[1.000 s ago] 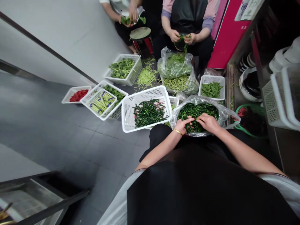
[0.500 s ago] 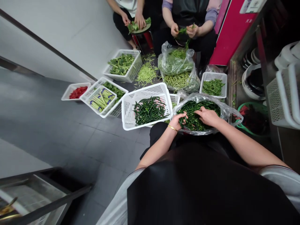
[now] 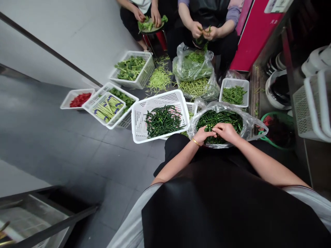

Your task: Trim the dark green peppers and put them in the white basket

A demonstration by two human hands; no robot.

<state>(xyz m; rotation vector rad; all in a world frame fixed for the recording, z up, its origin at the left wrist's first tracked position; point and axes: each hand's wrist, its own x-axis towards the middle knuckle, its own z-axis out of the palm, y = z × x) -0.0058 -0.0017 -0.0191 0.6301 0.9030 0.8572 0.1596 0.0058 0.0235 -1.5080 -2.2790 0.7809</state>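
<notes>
A clear plastic bag (image 3: 249,125) full of long green chili peppers (image 3: 224,117) lies open in front of me. Over it, my left hand (image 3: 203,135) is closed around a few green chili peppers, a gold bangle on its wrist. My right hand (image 3: 225,132) meets it from the right, thumb and fingers pinched together at the tips of the held peppers. What exactly sits in that pinch is too small to make out. Just left of the bag, a white perforated basket (image 3: 139,120) holds a pile of green chili peppers (image 3: 164,120).
Farther left stand a basket of bundled green stalks (image 3: 109,108) and a tray of red peppers (image 3: 80,100). Leafy greens fill a crate (image 3: 141,77) behind. Two people sit opposite, their hands (image 3: 204,31) on greens. A green basin (image 3: 278,131) and metal shelf flank my right.
My right hand has moved left and my left hand slightly right, so their fingertips now meet over the bag. The view has shifted a little. Opposite, a co-worker's two hands have come together.
</notes>
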